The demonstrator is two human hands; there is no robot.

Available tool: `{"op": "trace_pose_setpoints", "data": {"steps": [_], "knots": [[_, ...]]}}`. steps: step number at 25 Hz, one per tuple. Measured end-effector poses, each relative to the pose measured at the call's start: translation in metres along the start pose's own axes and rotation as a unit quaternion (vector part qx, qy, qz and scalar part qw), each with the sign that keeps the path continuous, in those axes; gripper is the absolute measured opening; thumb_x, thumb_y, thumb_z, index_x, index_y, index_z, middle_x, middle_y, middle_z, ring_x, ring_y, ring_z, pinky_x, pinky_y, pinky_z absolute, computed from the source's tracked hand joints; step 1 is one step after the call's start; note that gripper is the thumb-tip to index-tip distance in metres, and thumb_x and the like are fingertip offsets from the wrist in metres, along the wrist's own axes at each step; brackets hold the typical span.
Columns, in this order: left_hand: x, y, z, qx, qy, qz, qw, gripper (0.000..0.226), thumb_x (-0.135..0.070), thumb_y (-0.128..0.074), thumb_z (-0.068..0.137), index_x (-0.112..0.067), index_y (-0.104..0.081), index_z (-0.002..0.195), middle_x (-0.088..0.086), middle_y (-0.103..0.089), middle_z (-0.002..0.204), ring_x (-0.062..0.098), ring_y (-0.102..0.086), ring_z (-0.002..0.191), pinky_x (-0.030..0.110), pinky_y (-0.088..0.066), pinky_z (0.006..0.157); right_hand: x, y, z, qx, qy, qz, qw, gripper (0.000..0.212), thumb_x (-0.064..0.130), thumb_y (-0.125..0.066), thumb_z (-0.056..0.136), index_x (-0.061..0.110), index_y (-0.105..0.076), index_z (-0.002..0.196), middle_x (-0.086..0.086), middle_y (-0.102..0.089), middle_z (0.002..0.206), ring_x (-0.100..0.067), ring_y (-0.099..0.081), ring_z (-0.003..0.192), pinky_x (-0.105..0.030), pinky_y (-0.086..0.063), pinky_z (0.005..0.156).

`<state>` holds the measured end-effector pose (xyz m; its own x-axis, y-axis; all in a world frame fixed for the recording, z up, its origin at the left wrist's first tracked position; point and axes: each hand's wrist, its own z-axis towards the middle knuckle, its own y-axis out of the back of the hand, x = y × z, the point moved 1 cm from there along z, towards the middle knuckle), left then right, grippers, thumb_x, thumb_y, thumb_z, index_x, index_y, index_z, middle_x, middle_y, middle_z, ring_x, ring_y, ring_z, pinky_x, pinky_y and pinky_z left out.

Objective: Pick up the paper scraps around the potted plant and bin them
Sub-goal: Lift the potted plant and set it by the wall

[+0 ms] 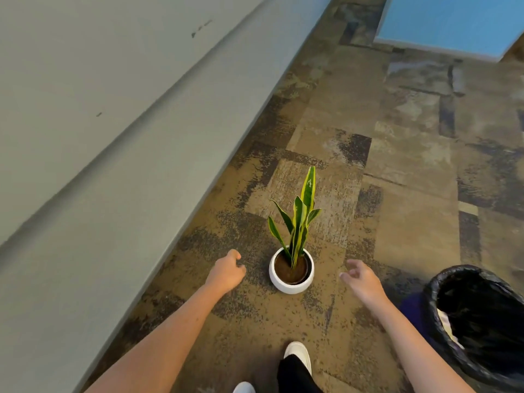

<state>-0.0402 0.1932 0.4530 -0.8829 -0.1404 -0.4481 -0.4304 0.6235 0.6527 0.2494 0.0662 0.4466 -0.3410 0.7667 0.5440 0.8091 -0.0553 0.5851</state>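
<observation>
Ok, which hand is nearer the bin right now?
The right hand. It hangs open between the white plant pot and the black-lined bin, left of the bin's rim. The left hand, loosely curled, is on the pot's far side.

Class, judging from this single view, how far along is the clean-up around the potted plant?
Done: no scraps show on the carpet around the potted plant, and pale paper lies in the bin. In hand: nothing visible; the left hand is curled, the right hand open. Left: apparently nothing, unless the left hand hides a scrap.
</observation>
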Motion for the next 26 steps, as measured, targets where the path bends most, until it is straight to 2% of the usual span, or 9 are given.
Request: {"op": "trace_pose_setpoints", "data": {"steps": [5,7,9,11,13,15,17,20,26], "knots": [[0.033,-0.109,0.134,0.063,0.035,-0.042,0.997,0.059,-0.023,-0.049,0.094,-0.016,-0.024,0.147,0.015,-0.064,0.105,0.019,-0.06,0.073,0.033,-0.053,0.072,-0.076,-0.079,0.126,0.048,-0.041,0.041,0.997,0.056,0.031,-0.06,0.091,0.023,-0.035,0.141,-0.014,-0.046,0.136,-0.027,-0.053,0.108,-0.049,-0.053,0.091],[0.047,-0.153,0.18,0.098,0.05,-0.083,0.99,0.065,-0.024,-0.049,0.095,-0.023,-0.016,0.15,0.017,-0.06,0.121,0.021,-0.064,0.081,0.031,-0.056,0.07,-0.101,-0.11,0.172,0.078,-0.042,0.079,0.993,0.062,0.03,-0.061,0.09,0.03,-0.029,0.143,-0.014,-0.038,0.144,-0.026,-0.051,0.11,-0.049,-0.056,0.086],[0.057,-0.185,0.215,0.136,0.07,-0.135,0.979,0.07,-0.031,-0.05,0.095,-0.029,-0.007,0.151,0.012,-0.044,0.144,0.021,-0.067,0.095,0.029,-0.058,0.072,-0.115,-0.136,0.206,0.111,-0.054,0.111,0.986,0.072,0.03,-0.065,0.088,0.036,-0.023,0.146,-0.013,-0.028,0.152,-0.03,-0.048,0.122,-0.05,-0.055,0.087],[0.065,-0.215,0.239,0.173,0.07,-0.178,0.966,0.075,-0.037,-0.049,0.096,-0.032,0.002,0.151,0.01,-0.031,0.154,0.022,-0.067,0.102,0.031,-0.059,0.079,-0.126,-0.161,0.231,0.15,-0.07,0.143,0.976,0.082,0.033,-0.068,0.085,0.04,-0.016,0.148,-0.009,-0.019,0.157,-0.036,-0.039,0.134,-0.051,-0.053,0.089],[0.071,-0.234,0.256,0.198,0.063,-0.206,0.956,0.079,-0.039,-0.047,0.097,-0.033,0.011,0.15,0.01,-0.026,0.157,0.025,-0.067,0.105,0.034,-0.058,0.086,-0.132,-0.18,0.25,0.179,-0.082,0.178,0.964,0.082,0.03,-0.067,0.087,0.045,-0.013,0.147,-0.006,-0.023,0.156,-0.036,-0.036,0.136,-0.048,-0.053,0.081],[0.077,-0.248,0.269,0.217,0.053,-0.227,0.948,0.079,-0.036,-0.044,0.098,-0.036,0.018,0.147,0.011,-0.026,0.157,0.027,-0.067,0.106,0.037,-0.056,0.09,-0.138,-0.194,0.264,0.192,-0.084,0.219,0.953,0.074,0.019,-0.059,0.092,0.054,-0.017,0.142,-0.008,-0.039,0.147,-0.035,-0.047,0.128,-0.05,-0.056,0.076],[0.08,-0.255,0.277,0.23,0.034,-0.231,0.945,0.075,-0.034,-0.04,0.099,-0.039,0.018,0.146,0.012,-0.032,0.154,0.027,-0.067,0.104,0.039,-0.056,0.091,-0.145,-0.203,0.278,0.188,-0.069,0.234,0.951,0.071,0.006,-0.049,0.094,0.061,-0.026,0.132,-0.01,-0.055,0.132,-0.034,-0.064,0.109,-0.056,-0.057,0.078],[0.075,-0.258,0.281,0.198,0.006,-0.198,0.96,0.068,-0.026,-0.039,0.096,-0.039,0.004,0.148,0.014,-0.046,0.142,0.028,-0.069,0.096,0.04,-0.059,0.084,-0.151,-0.208,0.288,0.171,-0.046,0.218,0.96,0.07,0.0,-0.041,0.095,0.063,-0.03,0.123,-0.012,-0.061,0.121,-0.033,-0.072,0.089,-0.053,-0.059,0.068],[0.063,-0.256,0.271,0.092,0.013,-0.098,0.991,0.061,-0.018,-0.044,0.094,-0.025,-0.014,0.147,0.019,-0.051,0.128,0.035,-0.071,0.084,0.042,-0.062,0.069,-0.147,-0.221,0.284,0.115,-0.028,0.175,0.977,0.069,0.004,-0.04,0.096,0.059,-0.025,0.134,-0.01,-0.061,0.115,-0.033,-0.073,0.08,-0.05,-0.06,0.061]]}}
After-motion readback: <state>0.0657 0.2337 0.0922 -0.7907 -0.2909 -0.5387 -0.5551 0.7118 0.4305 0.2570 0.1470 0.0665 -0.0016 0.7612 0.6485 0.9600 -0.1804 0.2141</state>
